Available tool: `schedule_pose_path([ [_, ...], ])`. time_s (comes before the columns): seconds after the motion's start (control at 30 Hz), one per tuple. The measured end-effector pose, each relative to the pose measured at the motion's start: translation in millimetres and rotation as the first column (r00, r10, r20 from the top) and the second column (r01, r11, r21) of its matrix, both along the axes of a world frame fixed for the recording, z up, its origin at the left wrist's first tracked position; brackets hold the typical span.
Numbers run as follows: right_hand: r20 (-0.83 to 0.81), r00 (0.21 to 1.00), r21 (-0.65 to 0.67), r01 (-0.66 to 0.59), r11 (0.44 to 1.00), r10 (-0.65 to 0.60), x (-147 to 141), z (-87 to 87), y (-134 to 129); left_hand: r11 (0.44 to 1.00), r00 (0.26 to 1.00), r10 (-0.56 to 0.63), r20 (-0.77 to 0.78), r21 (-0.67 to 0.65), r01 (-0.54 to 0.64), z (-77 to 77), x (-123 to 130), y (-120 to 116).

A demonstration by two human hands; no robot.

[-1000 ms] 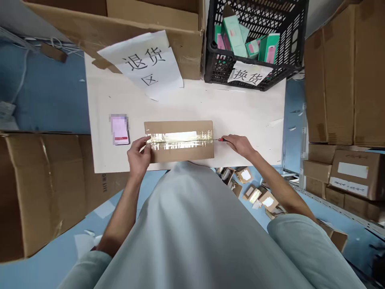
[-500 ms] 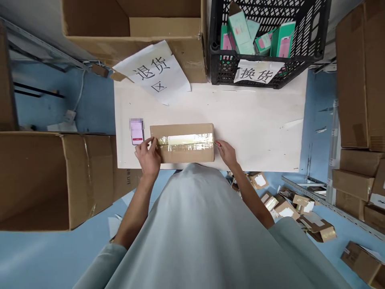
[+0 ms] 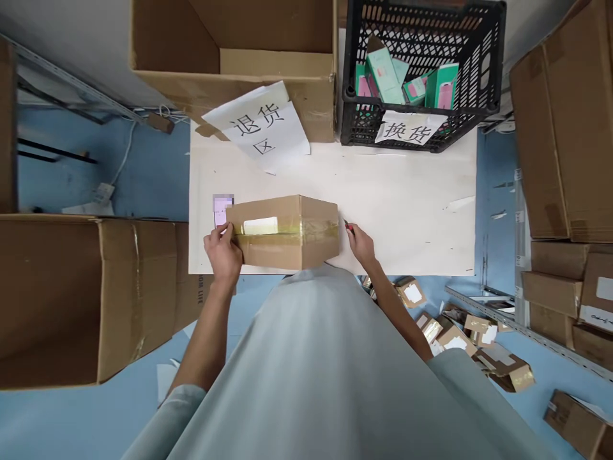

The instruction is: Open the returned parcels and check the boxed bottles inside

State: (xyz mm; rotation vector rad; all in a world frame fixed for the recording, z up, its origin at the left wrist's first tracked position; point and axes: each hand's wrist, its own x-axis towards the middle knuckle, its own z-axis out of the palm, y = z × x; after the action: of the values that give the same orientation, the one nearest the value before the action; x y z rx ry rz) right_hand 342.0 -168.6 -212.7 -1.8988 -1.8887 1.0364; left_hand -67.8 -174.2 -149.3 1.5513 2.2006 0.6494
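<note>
A taped brown cardboard box (image 3: 272,252) with a white label is tilted on the white table (image 3: 407,211), its right end face turned up into view. At its left end, my left hand (image 3: 224,255) grips the edge, thumb and fingers against the cardboard. My right hand (image 3: 360,245) is just off the box's right end, closed on a small red and black tool (image 3: 349,226) whose tip points toward the box; what tool it is cannot be made out. A phone (image 3: 221,211) with a lit screen lies behind my left hand, partly covered by the box.
A big open carton (image 3: 239,89) with a paper sign (image 3: 268,128) and a black crate (image 3: 416,128) of green boxes (image 3: 385,75) stand at the back. Another open carton (image 3: 138,287) is at left. Boxes lie on the floor at right.
The box has tipped up at its right side, showing that end face, and shifted left over part of the phone. My right hand has come away from the box's edge with the tool.
</note>
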Motion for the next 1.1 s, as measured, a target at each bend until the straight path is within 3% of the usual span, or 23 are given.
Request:
schedule_pose_path([
  [0.13, -0.068, 0.992, -0.088, 0.098, 0.991, -0.104, -37, 19.2, 0, 1.000, 0.997, -0.015, 0.072, -0.010, 0.016, -7.4, -28, -1],
  [0.3, -0.110, 0.959, -0.028, 0.259, 0.965, -0.261, -65, 49.6, -11, 0.998, 0.989, -0.059, 0.135, 0.017, 0.057, -9.1, -25, -10],
  [0.5, 0.064, 0.946, 0.093, 0.311, 0.946, -0.317, -58, 116.7, -12, 0.991, 0.953, -0.122, 0.277, -0.014, 0.131, -27.2, 8, -11],
  [0.6, 0.193, 0.937, 0.183, 0.256, 0.949, -0.290, -63, 148.7, -6, 0.970, 0.893, -0.186, 0.409, -0.069, 0.234, -39.2, 36, -9],
  [0.77, 0.410, 0.886, 0.221, 0.135, 0.966, -0.217, -78, 170.8, 1, 0.933, 0.801, -0.191, 0.567, -0.150, 0.329, -48.1, 56, -5],
  [0.87, 0.491, 0.840, 0.236, 0.127, 0.963, -0.231, -81, 179.3, -4, 0.958, 0.781, -0.139, 0.608, -0.115, 0.261, -36.3, 42, 9],
  [0.97, 0.554, 0.802, 0.230, 0.112, 0.967, -0.225, -87, 194.3, -14, 0.978, 0.719, -0.167, 0.675, 0.022, 0.207, -5.0, 23, 36],
  [1.1, 0.570, 0.804, 0.116, 0.124, 0.986, -0.168, -107, 219.4, -26, 0.912, 0.619, -0.360, 0.698, 0.124, 0.390, 44.8, 13, 83],
])
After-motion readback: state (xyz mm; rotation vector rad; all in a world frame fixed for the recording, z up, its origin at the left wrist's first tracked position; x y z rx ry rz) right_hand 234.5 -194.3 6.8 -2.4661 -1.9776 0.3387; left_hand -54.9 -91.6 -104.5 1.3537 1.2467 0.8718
